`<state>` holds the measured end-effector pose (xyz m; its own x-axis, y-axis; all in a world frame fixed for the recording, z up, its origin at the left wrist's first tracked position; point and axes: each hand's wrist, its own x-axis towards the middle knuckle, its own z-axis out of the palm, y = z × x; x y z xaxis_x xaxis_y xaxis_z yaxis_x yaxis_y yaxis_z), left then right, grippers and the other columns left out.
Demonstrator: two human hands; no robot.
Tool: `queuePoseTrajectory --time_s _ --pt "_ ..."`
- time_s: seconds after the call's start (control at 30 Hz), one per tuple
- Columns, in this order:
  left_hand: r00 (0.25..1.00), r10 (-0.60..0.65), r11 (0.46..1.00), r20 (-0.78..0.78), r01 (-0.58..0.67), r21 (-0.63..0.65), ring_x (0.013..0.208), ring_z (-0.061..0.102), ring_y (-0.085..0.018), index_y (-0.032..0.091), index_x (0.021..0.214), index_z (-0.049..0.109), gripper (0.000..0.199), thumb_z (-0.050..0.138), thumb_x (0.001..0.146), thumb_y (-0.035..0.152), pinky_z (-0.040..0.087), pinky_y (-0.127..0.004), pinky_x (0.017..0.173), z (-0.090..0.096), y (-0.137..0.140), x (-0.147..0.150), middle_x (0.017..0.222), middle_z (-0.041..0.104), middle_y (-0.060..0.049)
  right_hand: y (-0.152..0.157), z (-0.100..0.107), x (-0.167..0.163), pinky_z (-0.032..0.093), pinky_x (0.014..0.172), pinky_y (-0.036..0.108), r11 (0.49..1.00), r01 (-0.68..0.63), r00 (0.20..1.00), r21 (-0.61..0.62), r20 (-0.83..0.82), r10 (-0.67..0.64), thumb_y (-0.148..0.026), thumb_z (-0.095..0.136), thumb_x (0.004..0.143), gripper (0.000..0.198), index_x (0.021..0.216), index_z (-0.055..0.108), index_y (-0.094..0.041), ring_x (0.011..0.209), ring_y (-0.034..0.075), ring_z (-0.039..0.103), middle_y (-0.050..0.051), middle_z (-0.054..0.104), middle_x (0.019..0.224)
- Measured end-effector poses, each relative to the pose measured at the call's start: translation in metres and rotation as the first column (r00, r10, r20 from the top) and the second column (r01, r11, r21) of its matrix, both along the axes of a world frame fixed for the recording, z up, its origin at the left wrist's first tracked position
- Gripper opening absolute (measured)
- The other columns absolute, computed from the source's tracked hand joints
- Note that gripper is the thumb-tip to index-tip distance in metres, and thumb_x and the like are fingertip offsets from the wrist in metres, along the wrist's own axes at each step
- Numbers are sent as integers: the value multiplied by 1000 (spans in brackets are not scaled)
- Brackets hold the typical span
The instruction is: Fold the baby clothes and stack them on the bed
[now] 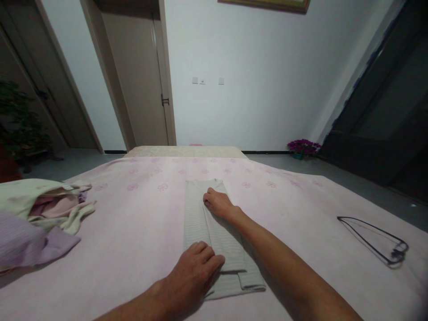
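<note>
Head view: grey striped garment (230, 256), folded, on pink bedcover (133, 227), straight ahead at 12 o'clock. Taking garment as clock centre: right hand (220, 204) toward 12, fingers curled at flap edge — cannot tell if cloth is pinched. Left hand (194, 274) toward 7, fingers loosely bent, laid over cloth, gripping nothing. Clothes pile (40, 238) at 9 — black hanger (397, 254) at 3.

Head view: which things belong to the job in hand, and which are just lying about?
Job in hand:
- folded pale striped cloth, touched by the left hand and right hand
- pink floral sheet beneath it

Lying about:
- clothes pile, left
- black wire item, possibly a hanger, right
- purple flowers, on the floor
</note>
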<state>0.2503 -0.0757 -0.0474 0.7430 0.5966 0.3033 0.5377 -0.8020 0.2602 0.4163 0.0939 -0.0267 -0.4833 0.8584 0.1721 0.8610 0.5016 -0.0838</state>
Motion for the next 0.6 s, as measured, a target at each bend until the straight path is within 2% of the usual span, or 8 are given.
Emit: queuePoseTrajectory --time_s 0.2,0.37,0.47,0.6 --pt "1000 -7 1000 -1 7 10 86 50 -22 23 110 59 16 47 100 18 44 -35 77 -1 1 1 91 61 -4 0 -9 -5 43 72 27 998 57 996 -16 -71 -58 -24 49 99 20 104 69 -23 88 18 63 6 63 111" --pt "999 -18 1000 26 18 21 84 51 -21 22 104 59 13 48 99 18 44 -34 74 -2 2 2 88 61 -4 -2 -13 4 43 92 31 991 110 966 78 -242 -88 -18 54 94 24 114 67 -23 106 20 59 7 66 112" --pt "1000 -23 999 20 22 33 84 51 -21 21 99 59 10 49 98 19 44 -35 74 -1 2 2 88 61 -5 4 -10 20 40 100 33 971 224 932 88 -311 -187 -14 52 92 31 119 66 -23 114 21 56 8 66 120" --pt "999 -28 999 19 27 47 81 51 -21 21 92 58 8 51 96 23 46 -37 74 1 2 3 85 60 -4 15 -10 49 40 100 32 918 396 861 -32 -334 -383 -16 48 93 36 126 64 -21 119 22 56 9 64 127"
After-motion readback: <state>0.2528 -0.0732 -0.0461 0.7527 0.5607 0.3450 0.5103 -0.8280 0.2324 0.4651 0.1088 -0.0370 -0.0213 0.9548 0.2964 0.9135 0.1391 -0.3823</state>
